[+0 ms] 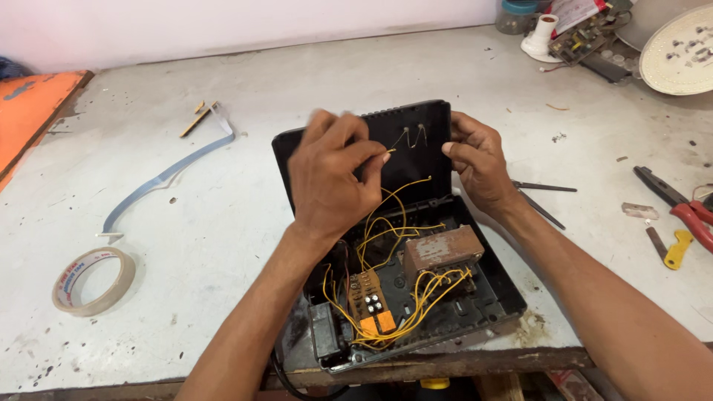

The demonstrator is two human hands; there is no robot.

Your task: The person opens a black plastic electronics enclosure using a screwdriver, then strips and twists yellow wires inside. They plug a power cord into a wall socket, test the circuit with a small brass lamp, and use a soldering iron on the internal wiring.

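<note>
The open black case point(416, 297) sits at the near desk point(186, 245) edge, yellow wires point(386, 223) over its board point(368, 293). My left hand point(330, 178) pinches one wire end, its grip closed on it. My right hand point(479, 160) holds the raised lid point(408, 141). I think a hard pull can tear the thin wire from its solder.
</note>
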